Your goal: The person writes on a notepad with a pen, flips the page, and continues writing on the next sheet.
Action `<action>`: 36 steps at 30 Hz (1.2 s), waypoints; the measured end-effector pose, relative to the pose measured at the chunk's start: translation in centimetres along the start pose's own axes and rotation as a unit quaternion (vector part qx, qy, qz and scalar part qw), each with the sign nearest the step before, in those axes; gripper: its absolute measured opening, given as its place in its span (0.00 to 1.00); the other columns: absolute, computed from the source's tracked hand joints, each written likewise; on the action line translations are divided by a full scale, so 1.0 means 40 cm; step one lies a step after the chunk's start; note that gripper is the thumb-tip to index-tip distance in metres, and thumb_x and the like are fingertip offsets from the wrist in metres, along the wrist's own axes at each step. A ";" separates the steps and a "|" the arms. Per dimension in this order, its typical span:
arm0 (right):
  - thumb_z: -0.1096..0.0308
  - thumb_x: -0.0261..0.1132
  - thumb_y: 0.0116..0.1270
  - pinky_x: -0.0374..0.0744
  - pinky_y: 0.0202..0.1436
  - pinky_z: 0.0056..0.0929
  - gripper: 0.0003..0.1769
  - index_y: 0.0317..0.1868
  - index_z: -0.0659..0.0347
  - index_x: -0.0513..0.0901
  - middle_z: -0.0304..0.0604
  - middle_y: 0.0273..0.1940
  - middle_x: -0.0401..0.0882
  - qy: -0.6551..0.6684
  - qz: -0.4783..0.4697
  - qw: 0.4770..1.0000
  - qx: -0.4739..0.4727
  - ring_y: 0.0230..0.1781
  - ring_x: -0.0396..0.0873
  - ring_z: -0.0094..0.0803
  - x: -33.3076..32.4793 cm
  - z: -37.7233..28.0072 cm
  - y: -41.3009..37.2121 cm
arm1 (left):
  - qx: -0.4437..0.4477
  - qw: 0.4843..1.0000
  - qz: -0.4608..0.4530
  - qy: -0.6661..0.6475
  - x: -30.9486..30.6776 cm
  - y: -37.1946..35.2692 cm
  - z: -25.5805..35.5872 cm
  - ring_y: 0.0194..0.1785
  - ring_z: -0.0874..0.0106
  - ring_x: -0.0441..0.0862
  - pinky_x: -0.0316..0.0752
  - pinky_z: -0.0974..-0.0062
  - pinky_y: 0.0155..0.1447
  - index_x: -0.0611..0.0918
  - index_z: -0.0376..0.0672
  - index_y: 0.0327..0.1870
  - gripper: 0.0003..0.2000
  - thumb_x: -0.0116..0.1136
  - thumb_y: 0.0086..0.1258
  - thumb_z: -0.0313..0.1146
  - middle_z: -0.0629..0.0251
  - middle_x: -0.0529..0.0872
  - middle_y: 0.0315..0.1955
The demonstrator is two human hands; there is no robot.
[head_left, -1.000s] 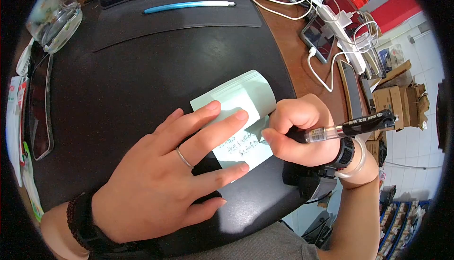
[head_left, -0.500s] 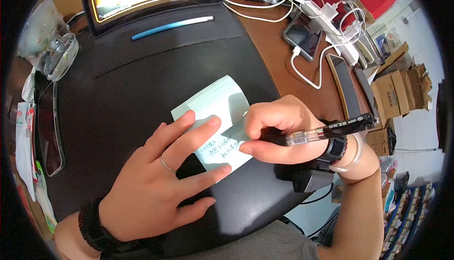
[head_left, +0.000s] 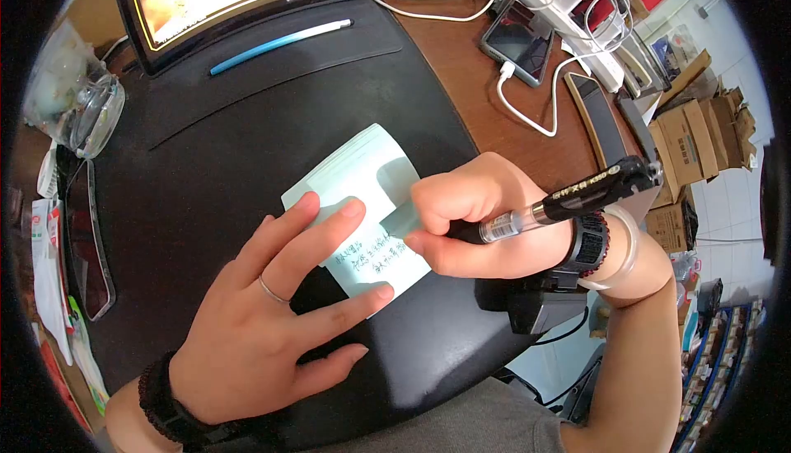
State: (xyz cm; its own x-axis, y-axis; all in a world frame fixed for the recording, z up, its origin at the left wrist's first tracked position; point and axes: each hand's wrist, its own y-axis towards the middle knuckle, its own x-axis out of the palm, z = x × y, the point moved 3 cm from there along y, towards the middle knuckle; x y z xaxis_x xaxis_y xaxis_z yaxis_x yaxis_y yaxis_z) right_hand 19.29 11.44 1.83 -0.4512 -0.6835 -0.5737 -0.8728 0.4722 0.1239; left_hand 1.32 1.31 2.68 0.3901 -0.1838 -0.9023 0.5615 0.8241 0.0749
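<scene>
A small pale green notepad point(head_left: 372, 159) lies at an angle on the black desk mat, with several short lines of handwriting on its lower half. My left hand point(head_left: 264, 313) rests over the pad's left and lower edges, fingers spread and a ring on one of them. In my right hand point(head_left: 494, 222) is a black and clear pen point(head_left: 581, 193), pinched between thumb and fingers. The pen's rear end points right, over my wrist; its tip is hidden behind the fingers. The right hand sits against the pad's right side, beside the writing.
A lit tablet point(head_left: 247, 0) stands at the back, with a blue and white pen point(head_left: 280, 46) before it. To the right are a phone on a cable point(head_left: 519, 45), a power strip point(head_left: 597, 57) and another dark phone point(head_left: 595, 115). A plastic bag point(head_left: 70, 94) sits left.
The rear end of the pen has tipped upward in my right hand. The desk items and both hands sit slightly differently in view, and the tablet's picture has changed. My left hand stays on the notepad.
</scene>
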 end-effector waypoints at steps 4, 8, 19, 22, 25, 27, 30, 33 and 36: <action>0.73 0.63 0.59 0.66 0.21 0.30 0.12 0.24 0.59 0.67 0.43 0.16 0.66 0.025 -0.006 1.000 -0.012 0.15 0.66 0.37 0.001 -0.003 0.001 | 0.000 1.000 0.002 -0.004 -0.001 -0.001 -0.001 0.70 0.48 0.58 0.58 0.54 0.70 0.85 0.62 0.49 0.26 0.71 0.42 0.36 0.52 0.62 0.68; 0.73 0.63 0.59 0.66 0.21 0.29 0.11 0.24 0.60 0.67 0.43 0.16 0.66 0.023 -0.007 1.000 -0.007 0.15 0.66 0.35 0.000 -0.002 0.000 | -0.002 1.000 0.003 -0.005 -0.001 -0.001 -0.001 0.70 0.48 0.58 0.59 0.54 0.70 0.85 0.62 0.50 0.26 0.71 0.42 0.36 0.53 0.62 0.68; 0.75 0.61 0.57 0.65 0.21 0.29 0.11 0.24 0.60 0.66 0.41 0.16 0.65 0.028 0.012 1.000 -0.001 0.16 0.64 0.30 -0.003 -0.001 -0.002 | -0.004 1.000 0.001 -0.002 0.000 0.000 0.000 0.70 0.48 0.59 0.59 0.54 0.70 0.84 0.63 0.50 0.27 0.71 0.42 0.37 0.53 0.62 0.68; 0.75 0.61 0.57 0.65 0.21 0.29 0.11 0.24 0.60 0.66 0.41 0.16 0.65 0.021 0.004 1.000 -0.004 0.16 0.65 0.30 -0.004 0.002 -0.002 | -0.005 1.000 -0.001 0.000 0.000 -0.001 0.001 0.70 0.48 0.59 0.59 0.54 0.70 0.84 0.63 0.51 0.27 0.71 0.42 0.37 0.53 0.62 0.68; 0.75 0.61 0.57 0.65 0.21 0.29 0.11 0.24 0.60 0.66 0.41 0.16 0.65 0.012 -0.006 1.000 -0.017 0.16 0.65 0.29 -0.004 0.002 -0.002 | -0.005 1.000 0.000 -0.002 -0.001 0.000 0.000 0.70 0.48 0.59 0.59 0.54 0.70 0.84 0.64 0.51 0.27 0.71 0.43 0.37 0.53 0.62 0.68; 0.75 0.61 0.57 0.65 0.21 0.29 0.11 0.24 0.61 0.66 0.41 0.16 0.65 0.024 0.000 1.000 -0.001 0.16 0.66 0.28 -0.005 -0.001 -0.001 | -0.004 1.000 0.001 0.000 -0.001 -0.001 -0.001 0.70 0.49 0.59 0.59 0.54 0.70 0.84 0.64 0.51 0.27 0.71 0.42 0.37 0.53 0.63 0.68; 0.75 0.61 0.56 0.65 0.21 0.29 0.11 0.23 0.61 0.66 0.41 0.16 0.65 0.015 0.009 1.000 -0.013 0.16 0.65 0.29 -0.004 -0.001 0.000 | -0.004 1.000 0.001 0.001 -0.002 0.000 -0.001 0.70 0.49 0.60 0.59 0.55 0.70 0.83 0.64 0.51 0.27 0.71 0.42 0.37 0.53 0.63 0.68; 0.75 0.61 0.56 0.65 0.21 0.29 0.11 0.23 0.61 0.66 0.41 0.17 0.65 0.035 -0.016 0.999 -0.003 0.16 0.64 0.29 -0.005 0.001 -0.002 | -0.005 1.000 0.000 -0.003 -0.001 0.000 -0.001 0.70 0.49 0.60 0.60 0.55 0.70 0.83 0.64 0.51 0.27 0.71 0.42 0.37 0.53 0.63 0.68; 0.76 0.61 0.56 0.64 0.21 0.29 0.11 0.23 0.61 0.66 0.41 0.17 0.65 0.016 0.012 1.000 -0.019 0.16 0.63 0.28 -0.007 0.000 -0.001 | -0.006 1.000 0.001 -0.005 -0.001 0.000 0.000 0.70 0.49 0.59 0.59 0.55 0.70 0.84 0.64 0.51 0.27 0.71 0.42 0.37 0.53 0.63 0.68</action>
State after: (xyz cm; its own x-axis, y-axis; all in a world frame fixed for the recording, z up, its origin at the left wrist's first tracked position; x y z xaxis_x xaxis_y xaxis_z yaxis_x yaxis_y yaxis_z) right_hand 19.43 11.60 1.99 -0.4782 -0.6901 -0.5432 -0.8673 0.4683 0.1686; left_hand 1.28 1.32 2.72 0.3988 -0.1874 -0.8977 0.5515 0.8311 0.0715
